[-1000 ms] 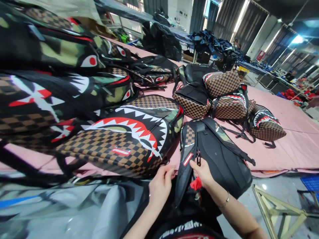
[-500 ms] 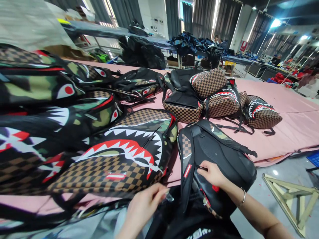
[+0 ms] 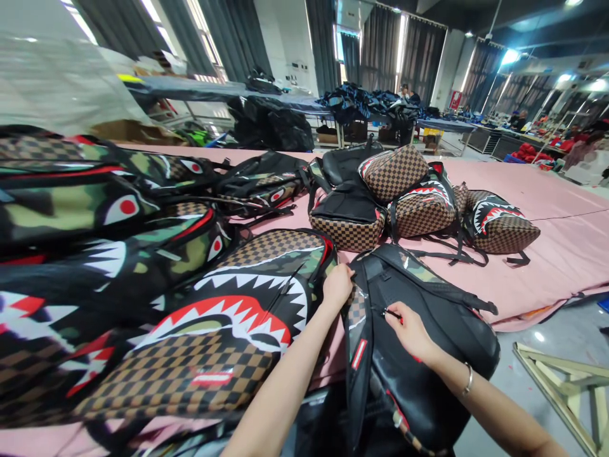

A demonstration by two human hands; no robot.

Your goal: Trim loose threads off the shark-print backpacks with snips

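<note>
Pink worktop (image 3: 566, 235) crowded with backpacks, two hands at one of them

Curtained windows (image 3: 383, 44) and a heap of blue-and-black cloth (image 3: 352, 101) form the background beyond the pink surface. At its near edge, right of centre in the view, the black backpack (image 3: 428, 330) lies with its padded back and shoulder straps upward. The right hand (image 3: 410, 327) is over the padded back, its fingers pinching a small dark item (image 3: 392, 313) too small to identify. The left hand (image 3: 337, 285) is at the bag's upper left edge, fingers bent close together; whether they grip anything cannot be told. Just left lies a checkered shark-mouth backpack (image 3: 223, 317), with camouflage bags (image 3: 61, 203) piled farther left. Behind the black backpack sits a cluster of checkered bags (image 3: 394, 174).
</note>
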